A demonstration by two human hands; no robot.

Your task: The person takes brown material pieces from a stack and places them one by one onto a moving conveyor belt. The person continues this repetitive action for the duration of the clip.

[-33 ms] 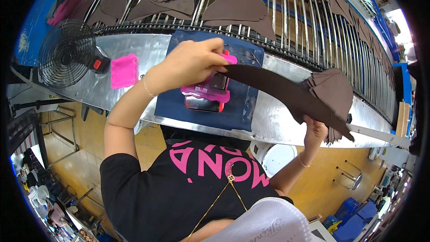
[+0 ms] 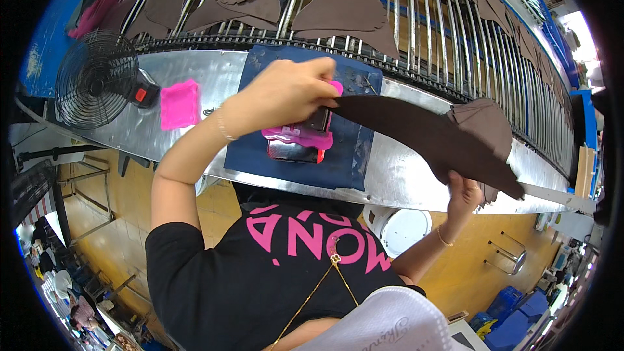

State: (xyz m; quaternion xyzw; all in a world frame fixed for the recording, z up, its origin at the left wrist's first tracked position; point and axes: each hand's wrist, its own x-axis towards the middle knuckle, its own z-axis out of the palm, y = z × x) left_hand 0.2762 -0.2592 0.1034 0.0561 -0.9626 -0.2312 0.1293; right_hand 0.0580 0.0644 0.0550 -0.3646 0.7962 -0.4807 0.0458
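A long, curved dark brown leather-like piece (image 2: 416, 131) is stretched between my two hands. My left hand (image 2: 296, 88) pinches its narrow left end, fingers closed. Around the lower right edge of the piece, my right hand (image 2: 463, 193) is closed with the thumb up on its face. Directly below my left hand stands a small device with a pink cover (image 2: 299, 138), partly hidden by that hand. The device rests on a dark blue mat (image 2: 351, 172). Behind the held piece, a stack of similar brown pieces (image 2: 487, 120) lies on the metal table.
A black wire-caged fan (image 2: 97, 79) and a pink tray (image 2: 179, 104) stand on the table (image 2: 214, 68) at the left. Beyond the table runs a rack of metal rods (image 2: 416, 32) with several brown pieces (image 2: 341, 3) on it. A white bucket (image 2: 406, 233) sits below the table edge.
Both hands have shifted slightly to the right together with the brown leather-like piece, and more of its flat face now shows. Both grips stay closed.
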